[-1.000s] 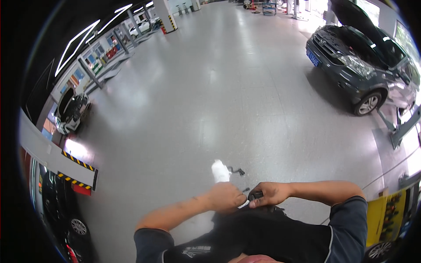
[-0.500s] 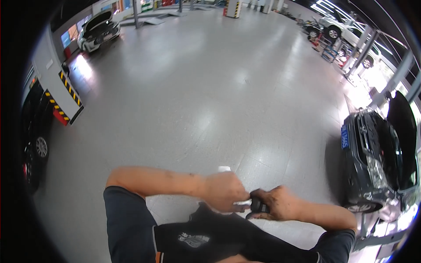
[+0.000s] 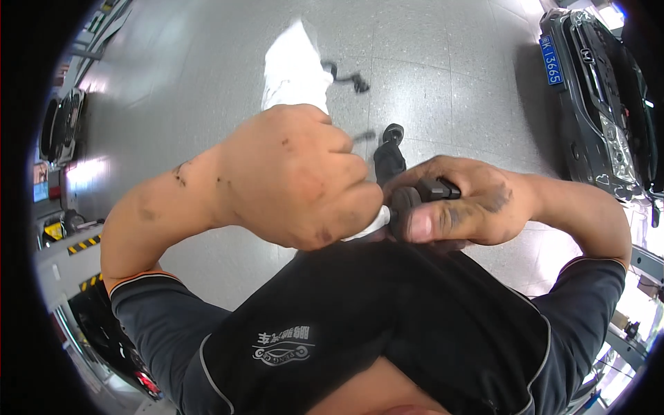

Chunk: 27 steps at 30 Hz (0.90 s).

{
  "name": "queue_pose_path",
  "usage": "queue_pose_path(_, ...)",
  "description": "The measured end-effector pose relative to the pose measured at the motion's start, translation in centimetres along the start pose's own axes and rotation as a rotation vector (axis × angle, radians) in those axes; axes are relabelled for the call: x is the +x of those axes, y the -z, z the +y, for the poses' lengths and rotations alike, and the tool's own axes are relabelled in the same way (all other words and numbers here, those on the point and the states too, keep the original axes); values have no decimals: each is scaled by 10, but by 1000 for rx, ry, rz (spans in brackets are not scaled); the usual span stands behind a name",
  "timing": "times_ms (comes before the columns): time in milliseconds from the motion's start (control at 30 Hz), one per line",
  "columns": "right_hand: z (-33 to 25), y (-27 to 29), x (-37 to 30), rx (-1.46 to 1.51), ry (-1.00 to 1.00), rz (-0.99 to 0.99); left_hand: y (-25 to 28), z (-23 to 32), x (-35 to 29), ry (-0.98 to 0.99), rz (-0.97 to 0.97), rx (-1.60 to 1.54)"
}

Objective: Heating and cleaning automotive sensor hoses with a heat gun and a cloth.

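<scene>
My left hand (image 3: 304,176) is closed in a fist round a crumpled white sheet (image 3: 294,69); cloth or paper, I cannot tell which. Most of it sticks out past the far side of the fist, and a thin white end (image 3: 373,223) shows below the fingers, against a black plastic part (image 3: 404,209). That part has a round end and a boxy piece. My right hand (image 3: 477,200) grips it, the thumb along its near side. Both hands meet in front of my chest and bear dark smudges. The far side of the part is hidden by fingers.
At the right stands a dark car (image 3: 588,90) with its front toward me. Another car (image 3: 66,124) is at the far left, and a black one (image 3: 114,332) at lower left beside a striped pillar (image 3: 86,245). My shoe (image 3: 393,133) stands on grey tiles. A thin dark shape (image 3: 356,81) shows beyond the sheet.
My view has tipped down, so the hands appear larger and higher. More of the white sheet shows beyond my left fist. The black part stays in my right hand.
</scene>
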State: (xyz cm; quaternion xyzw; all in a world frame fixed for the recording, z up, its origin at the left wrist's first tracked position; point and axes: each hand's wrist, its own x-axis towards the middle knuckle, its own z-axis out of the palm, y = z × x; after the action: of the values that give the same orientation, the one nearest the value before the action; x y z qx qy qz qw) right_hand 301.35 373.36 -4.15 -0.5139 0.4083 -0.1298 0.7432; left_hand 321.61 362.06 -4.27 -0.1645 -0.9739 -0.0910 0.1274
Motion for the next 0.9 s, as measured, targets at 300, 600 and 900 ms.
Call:
queue_pose_path(300,-46,204,-6,-1281,453,502,15,-206,85,26,-43,-80)
queue_pose_path(600,-108,430,65,37,-92,-11,26,-419,117,38,74,13)
queue_pose_path(900,-213,635,157,-929,161,313,53,-670,110,138,41,-53)
